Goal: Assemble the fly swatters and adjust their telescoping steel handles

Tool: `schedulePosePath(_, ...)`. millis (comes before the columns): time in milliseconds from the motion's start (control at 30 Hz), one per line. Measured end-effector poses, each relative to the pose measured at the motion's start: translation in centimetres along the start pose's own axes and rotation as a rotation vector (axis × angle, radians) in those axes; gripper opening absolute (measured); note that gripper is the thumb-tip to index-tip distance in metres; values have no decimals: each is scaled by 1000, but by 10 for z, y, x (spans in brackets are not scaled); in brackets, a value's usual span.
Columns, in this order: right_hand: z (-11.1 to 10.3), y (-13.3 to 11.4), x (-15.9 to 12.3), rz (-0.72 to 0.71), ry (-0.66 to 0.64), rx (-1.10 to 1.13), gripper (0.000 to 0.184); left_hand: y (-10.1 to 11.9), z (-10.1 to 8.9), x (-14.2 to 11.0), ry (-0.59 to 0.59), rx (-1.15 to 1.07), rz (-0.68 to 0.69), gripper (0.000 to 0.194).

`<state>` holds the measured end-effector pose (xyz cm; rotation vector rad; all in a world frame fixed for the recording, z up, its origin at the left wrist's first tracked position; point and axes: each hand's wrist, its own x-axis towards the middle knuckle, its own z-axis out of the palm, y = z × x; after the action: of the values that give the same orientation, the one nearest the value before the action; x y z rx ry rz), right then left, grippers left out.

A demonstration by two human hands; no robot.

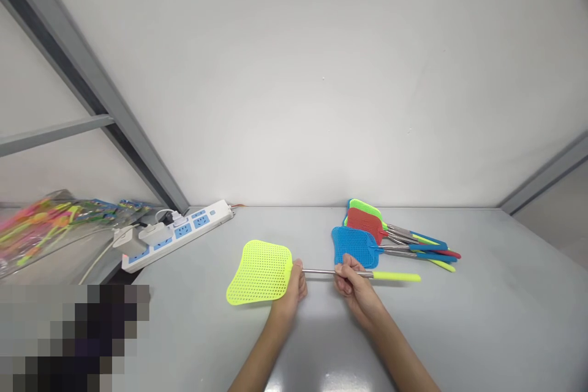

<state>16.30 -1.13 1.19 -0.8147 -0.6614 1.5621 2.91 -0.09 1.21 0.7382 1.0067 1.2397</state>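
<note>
Grey tabletop (496, 318), pale wall behind. Yellow fly swatter (261, 272) center, head toward 9 o'clock, handle toward 3. Left hand (296, 285) pinches shaft beside head; right hand (353, 285) grips shaft nearer handle. Swatter pile (362, 239) at 1 o'clock; power strip (184, 234) at 10.

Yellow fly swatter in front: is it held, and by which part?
Yes, the yellow fly swatter is held by its metal rod: left hand beside the mesh head, right hand nearer the handle.

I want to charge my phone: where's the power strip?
In the head view, the power strip lies on the left, between the plastic bag and the yellow swatter.
</note>
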Motion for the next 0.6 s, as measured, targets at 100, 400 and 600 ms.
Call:
schedulePosePath(100, 3, 2, -2, 34, -4, -39, 29, 0, -3, 2, 32, -59, -15, 45)
schedulePosePath(400, 14, 12, -10, 80, -59, 32, 18, -3, -4, 0, 127, -180, 67, 42)
schedulePosePath(600, 13, 15, -11, 58, -33, 41, 17, -9, -2, 1, 36, -173, 88, 41)
